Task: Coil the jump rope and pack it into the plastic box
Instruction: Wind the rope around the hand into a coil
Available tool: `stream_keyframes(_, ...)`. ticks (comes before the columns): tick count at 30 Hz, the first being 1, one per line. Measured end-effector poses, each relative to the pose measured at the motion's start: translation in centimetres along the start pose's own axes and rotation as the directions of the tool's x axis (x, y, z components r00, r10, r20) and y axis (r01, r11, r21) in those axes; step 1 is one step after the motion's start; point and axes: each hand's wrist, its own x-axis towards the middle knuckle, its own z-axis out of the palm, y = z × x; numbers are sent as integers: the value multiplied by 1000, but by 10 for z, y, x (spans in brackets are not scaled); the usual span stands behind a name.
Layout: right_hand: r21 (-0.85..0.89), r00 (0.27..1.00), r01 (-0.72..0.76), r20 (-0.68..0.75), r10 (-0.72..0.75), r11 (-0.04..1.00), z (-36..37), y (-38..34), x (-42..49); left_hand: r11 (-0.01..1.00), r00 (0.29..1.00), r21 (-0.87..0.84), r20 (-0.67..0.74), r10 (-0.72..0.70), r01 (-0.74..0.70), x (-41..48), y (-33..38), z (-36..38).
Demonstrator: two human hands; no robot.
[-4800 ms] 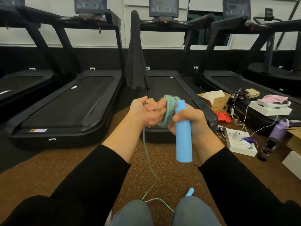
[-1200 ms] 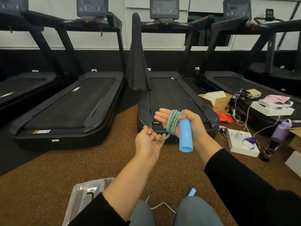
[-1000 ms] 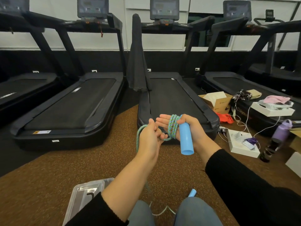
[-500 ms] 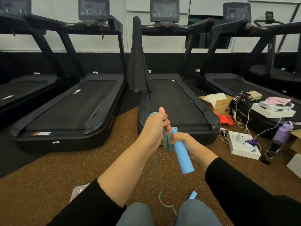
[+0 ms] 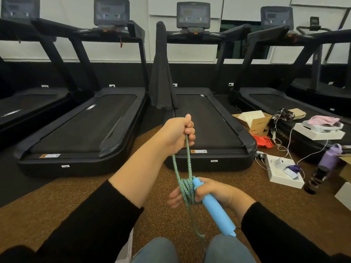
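Head view: rope stretched between two hands

Head camera looked down over two black sleeves to both hands, held above a speckled brown floor (image 5: 76,196).

At the centre of the frame the left hand (image 5: 177,133) was clenched round the jump rope (image 5: 187,188), thumb up. Two green-and-blue strands ran taut from that fist down to a coil. The coil was wound round the outstretched fingers of the right hand (image 5: 218,192), lower and slightly right of centre. That hand's thumb clamped the blue handle (image 5: 216,211) against the palm, and the handle slanted down toward the lower right. One loose strand hung from the coil to the floor between the knees (image 5: 155,251), which were in jeans at the bottom edge.

A pale sliver of the plastic box (image 5: 128,247) showed at the bottom edge, left of the knees and mostly hidden by the left sleeve.

Black treadmills (image 5: 85,126) filled the upper half, and a dark cloth (image 5: 161,73) hung from a rail of the middle one. At the right lay a cardboard box (image 5: 252,124), an orange cloth (image 5: 264,141), an open white box (image 5: 283,173) with white cables beside it, a purple bottle (image 5: 330,156), a dark bottle (image 5: 315,179), and a pink cloth (image 5: 322,119) on a white tray.
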Motion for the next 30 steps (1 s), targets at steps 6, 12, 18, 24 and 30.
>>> stream_keyframes(6, -1, 973, 120, -198, -118, 993, -6, 3, -12, 993, 993, 117, -106, 46, -34, 10, 0, -17)
stream_keyframes(12, -61, 974, 106, -193, -116, 992, -5, -1, -20, 990, 999, 134, -31, 39, -34, 18, -6, -22)
stream_keyframes(18, 83, 990, 137, 33, -140, 987, 9, -10, -17, 997, 999, 59, 9, -45, 44, 29, -21, -20)
stream_keyframes(24, 194, 951, 285, 66, -302, 939, 11, -24, -22, 934, 963, -237, 10, -271, 266, 30, -48, -36)
stream_keyframes(30, 436, 916, 396, -243, -318, 808, 2, -25, -7, 885, 955, -382, 229, -188, 265, 8, -85, -22)
